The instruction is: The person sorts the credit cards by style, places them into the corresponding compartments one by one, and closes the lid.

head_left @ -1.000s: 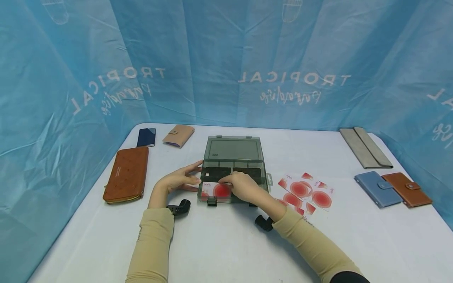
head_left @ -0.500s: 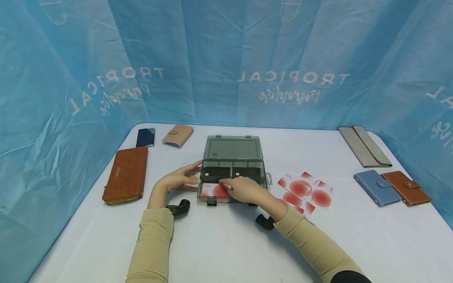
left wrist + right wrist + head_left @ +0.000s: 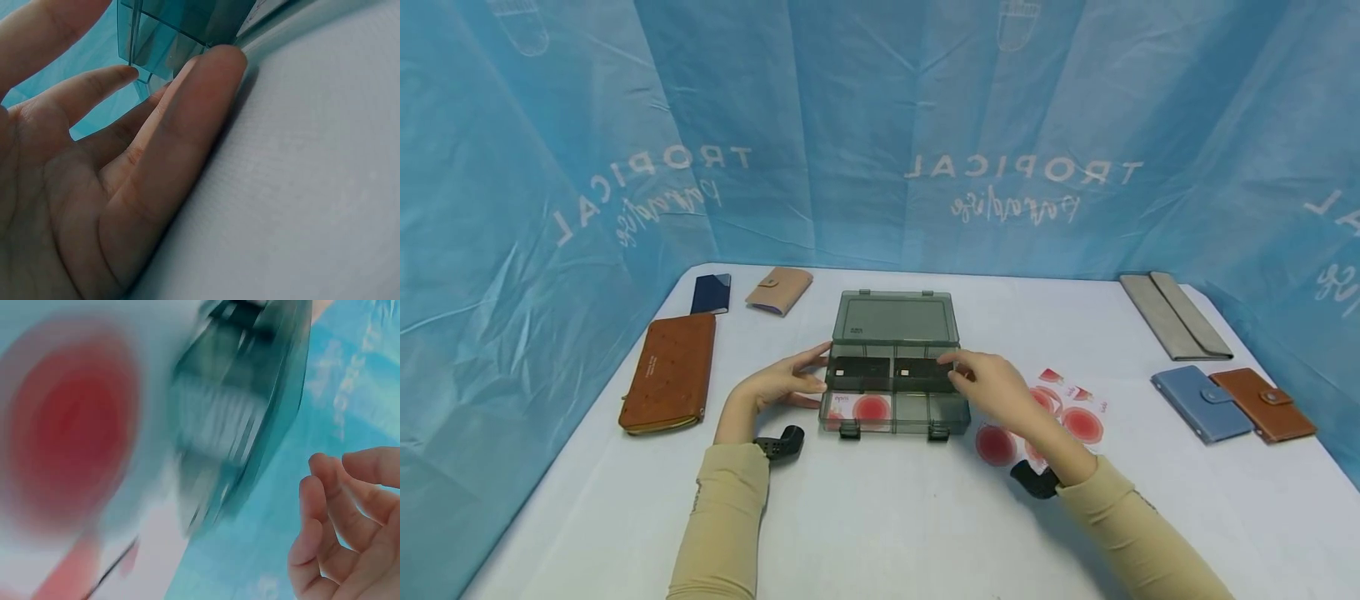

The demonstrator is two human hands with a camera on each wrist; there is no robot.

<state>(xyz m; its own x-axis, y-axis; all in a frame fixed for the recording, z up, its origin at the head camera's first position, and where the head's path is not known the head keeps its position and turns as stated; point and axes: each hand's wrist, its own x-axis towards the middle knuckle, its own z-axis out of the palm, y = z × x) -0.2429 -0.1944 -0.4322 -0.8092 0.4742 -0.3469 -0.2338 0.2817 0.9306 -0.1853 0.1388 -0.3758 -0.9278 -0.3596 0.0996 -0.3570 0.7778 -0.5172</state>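
Note:
A translucent green compartment box [image 3: 895,319] lies with its lid flipped back. My left hand [image 3: 778,383] rests against its left side, fingers extended; the left wrist view shows the fingers [image 3: 194,100] reaching the box wall. One black card [image 3: 868,375] is in the back left compartment, and another black card [image 3: 917,377] in the back right. A red-and-white card [image 3: 850,408] lies in the front left compartment. Over the box's right edge is my right hand [image 3: 996,387], loosely bent and holding nothing. Several red-and-white cards [image 3: 1081,423] lie partly hidden under the right forearm.
At left lie a brown zip wallet [image 3: 672,367], a navy card holder [image 3: 711,293] and a beige snap wallet [image 3: 780,290]. A grey flap case [image 3: 1172,317], a blue snap wallet [image 3: 1202,400] and a brown snap wallet [image 3: 1262,404] lie at right. Blue curtains [image 3: 865,125] surround the table.
My right hand has left the card in the front left compartment and moved right, to the box's right edge. The left hand has stayed in place.

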